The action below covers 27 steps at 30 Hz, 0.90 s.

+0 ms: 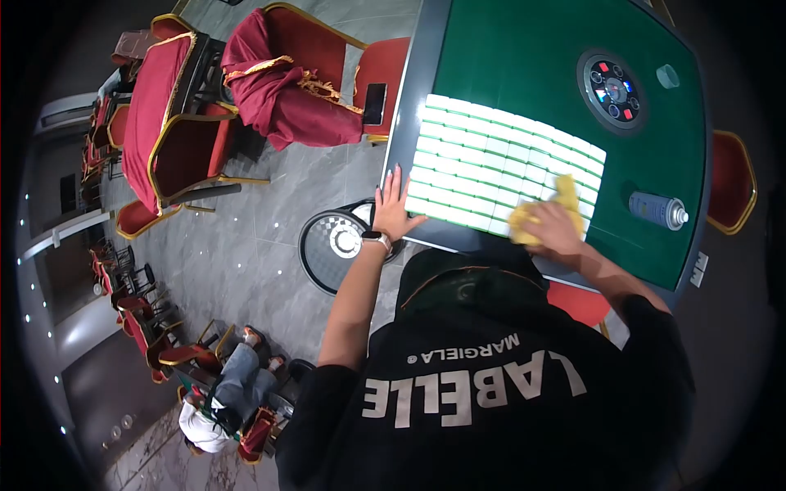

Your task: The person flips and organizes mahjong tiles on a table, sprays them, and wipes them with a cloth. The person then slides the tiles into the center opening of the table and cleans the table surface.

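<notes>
Rows of white mahjong tiles with green edges lie packed in a block on the green mahjong table. My right hand is closed on a yellow cloth, pressed over the near right part of the block. Fingers spread, my left hand rests on the table's grey rim at the near left corner of the tiles and holds nothing. To the right of the cloth, a spray can lies on its side on the felt.
A round console with lit buttons sits mid-table, and a small clear cup is farther right. Left of the table are red chairs, a phone and a round black tray. Someone in jeans sits at lower left.
</notes>
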Each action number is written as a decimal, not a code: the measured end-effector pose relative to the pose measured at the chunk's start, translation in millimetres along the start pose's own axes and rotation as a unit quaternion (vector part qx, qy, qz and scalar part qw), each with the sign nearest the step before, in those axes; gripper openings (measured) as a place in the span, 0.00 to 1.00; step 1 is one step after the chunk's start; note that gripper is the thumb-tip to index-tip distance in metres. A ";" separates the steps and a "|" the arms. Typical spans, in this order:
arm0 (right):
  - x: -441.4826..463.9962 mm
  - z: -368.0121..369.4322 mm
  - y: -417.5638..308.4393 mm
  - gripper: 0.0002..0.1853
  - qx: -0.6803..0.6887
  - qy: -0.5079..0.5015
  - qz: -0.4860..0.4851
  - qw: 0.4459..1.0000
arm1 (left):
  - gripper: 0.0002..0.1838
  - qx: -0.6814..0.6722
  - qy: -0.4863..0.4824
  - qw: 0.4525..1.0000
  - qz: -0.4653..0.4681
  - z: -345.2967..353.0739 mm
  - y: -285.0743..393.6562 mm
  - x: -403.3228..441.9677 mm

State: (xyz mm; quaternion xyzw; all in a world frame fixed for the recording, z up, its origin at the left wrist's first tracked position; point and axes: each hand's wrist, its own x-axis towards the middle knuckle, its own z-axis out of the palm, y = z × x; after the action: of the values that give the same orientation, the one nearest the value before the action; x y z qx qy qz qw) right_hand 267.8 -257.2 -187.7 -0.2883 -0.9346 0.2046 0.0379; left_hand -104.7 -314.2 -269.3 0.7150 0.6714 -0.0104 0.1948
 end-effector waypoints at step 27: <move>228.8 81.3 -124.7 0.08 -0.012 0.214 0.018 0.977 | 0.51 -0.093 -0.200 0.974 0.041 -10.9 -20.3 1.1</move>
State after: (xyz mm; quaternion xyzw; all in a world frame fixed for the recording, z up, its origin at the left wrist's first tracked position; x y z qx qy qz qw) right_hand -3.0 -253.2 -222.4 -0.3430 -0.9018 0.1274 0.2298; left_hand -126.8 -309.5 -264.9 0.7038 0.5871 -0.0831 0.3913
